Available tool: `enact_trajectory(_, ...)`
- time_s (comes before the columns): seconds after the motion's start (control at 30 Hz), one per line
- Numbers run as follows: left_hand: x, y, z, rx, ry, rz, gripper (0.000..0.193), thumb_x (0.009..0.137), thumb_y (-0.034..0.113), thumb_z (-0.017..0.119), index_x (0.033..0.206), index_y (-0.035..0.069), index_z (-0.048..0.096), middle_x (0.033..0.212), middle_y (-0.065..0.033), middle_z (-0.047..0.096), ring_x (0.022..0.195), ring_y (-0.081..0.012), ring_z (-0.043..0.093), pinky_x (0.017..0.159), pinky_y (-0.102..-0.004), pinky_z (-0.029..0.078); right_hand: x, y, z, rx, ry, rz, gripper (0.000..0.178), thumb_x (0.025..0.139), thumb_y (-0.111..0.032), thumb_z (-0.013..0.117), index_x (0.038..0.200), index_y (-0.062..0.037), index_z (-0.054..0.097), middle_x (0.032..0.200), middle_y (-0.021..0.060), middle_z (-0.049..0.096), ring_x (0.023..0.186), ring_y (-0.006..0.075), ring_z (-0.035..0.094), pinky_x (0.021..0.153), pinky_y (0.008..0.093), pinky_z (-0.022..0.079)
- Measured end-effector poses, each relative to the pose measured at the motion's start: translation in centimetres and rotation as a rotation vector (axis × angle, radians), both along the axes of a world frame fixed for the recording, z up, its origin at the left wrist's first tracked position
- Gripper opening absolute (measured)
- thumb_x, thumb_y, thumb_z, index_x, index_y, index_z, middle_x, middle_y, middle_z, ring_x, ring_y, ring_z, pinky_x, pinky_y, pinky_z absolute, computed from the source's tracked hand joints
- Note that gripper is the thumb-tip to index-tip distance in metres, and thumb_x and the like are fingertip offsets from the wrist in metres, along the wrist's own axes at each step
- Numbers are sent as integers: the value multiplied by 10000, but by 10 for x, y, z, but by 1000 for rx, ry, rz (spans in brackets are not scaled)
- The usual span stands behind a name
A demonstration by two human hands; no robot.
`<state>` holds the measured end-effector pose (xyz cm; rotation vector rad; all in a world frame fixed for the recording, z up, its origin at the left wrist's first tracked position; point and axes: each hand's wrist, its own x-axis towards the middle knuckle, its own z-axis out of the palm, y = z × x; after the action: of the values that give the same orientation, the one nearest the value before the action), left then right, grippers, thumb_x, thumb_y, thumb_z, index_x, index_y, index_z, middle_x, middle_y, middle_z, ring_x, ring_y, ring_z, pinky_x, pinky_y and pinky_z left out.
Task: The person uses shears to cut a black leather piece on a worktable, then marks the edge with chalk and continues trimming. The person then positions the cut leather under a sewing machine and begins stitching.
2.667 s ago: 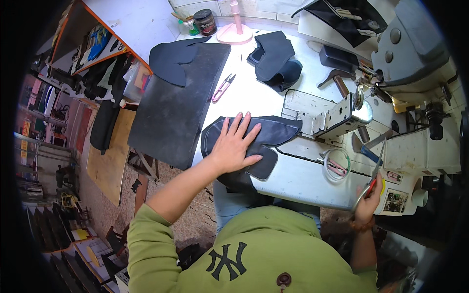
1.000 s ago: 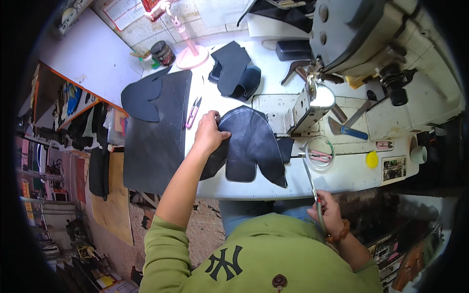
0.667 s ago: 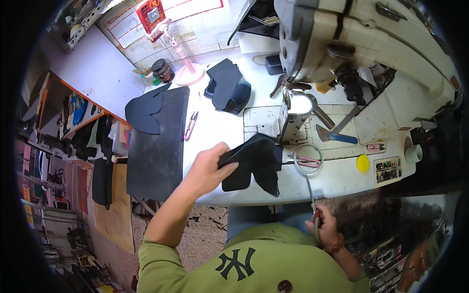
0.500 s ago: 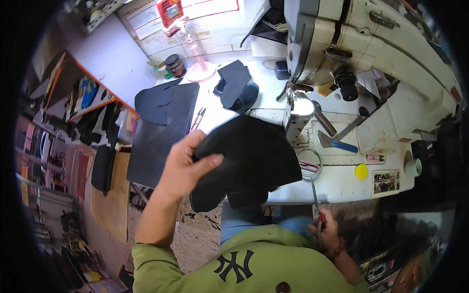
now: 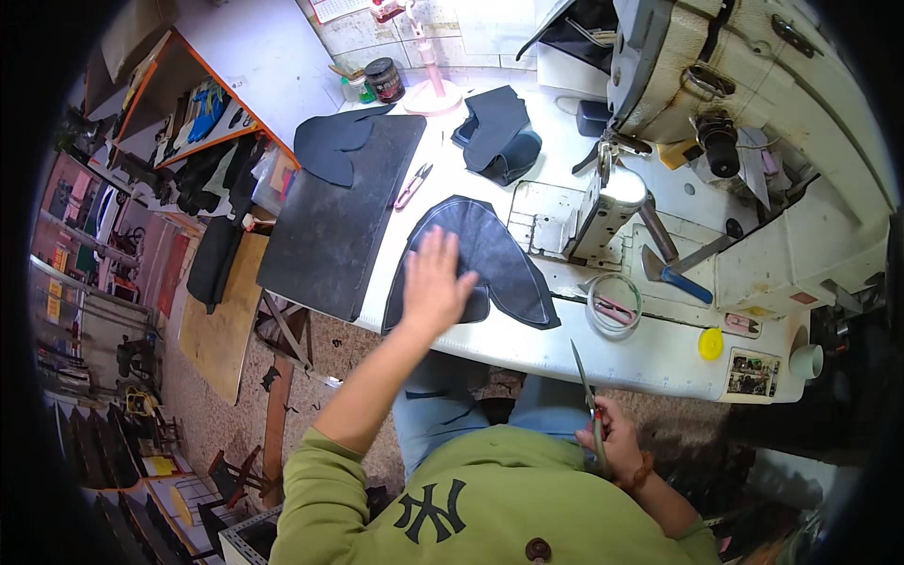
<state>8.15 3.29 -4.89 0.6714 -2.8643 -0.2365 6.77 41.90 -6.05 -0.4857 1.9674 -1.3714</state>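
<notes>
1. At the far left of the room stands one orange-edged white cabinet, dark material crammed in its open shelves; below it, one wooden board stands out over the speckled floor.
2. The white table runs from beside the cabinet to the right, its back against a tiled wall. One black mat covers its left end, with one dark cut piece on top.
3. Along the back: two jars side by side, then one pink stand. One pair of pink snips lies just beside the mat.
4. The left hand is spread, gripping nothing, over one black leather-like piece lying on the table near its front edge. The hand is blurred; whether it touches, I cannot tell.
5. Behind that piece sits one small pile of dark pieces.
6. The right hand, in front of the table, is closed around the handles of one pair of scissors, blades pointing away from the body.
7. Further right: one clear round container with something pink inside, one blue-handled knife, one yellow disc, one compartment box, one pale cup and one large sewing machine.
</notes>
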Motion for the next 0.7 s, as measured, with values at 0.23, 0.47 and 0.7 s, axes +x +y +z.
enact_trajectory(0.23,-4,38,-10,0,-78,-193,752,924,509,523,1509,89,308,1578,-196,224,1463,-347,208,1165,-541,164,1,-25,3,-78,-212,-103,533,831,-109,768,1261,6,474,772,-14,540,697,43,491,614,211,433)
enact_trajectory(0.47,10,11,0,-51,-129,-390,643,931,492,519,1493,217,372,1584,-135,249,1463,-329,218,1147,-598,158,3,-19,20,69,-406,-103,525,874,-225,735,1262,8,468,794,11,569,708,71,520,634,230,444)
enact_trajectory(0.7,34,36,5,-8,-134,-410,733,847,561,611,1478,251,403,1581,-148,240,1439,-442,188,1098,-677,166,8,-17,20,219,-375,136,583,912,-345,671,1312,-14,408,955,107,607,837,176,593,752,321,500)
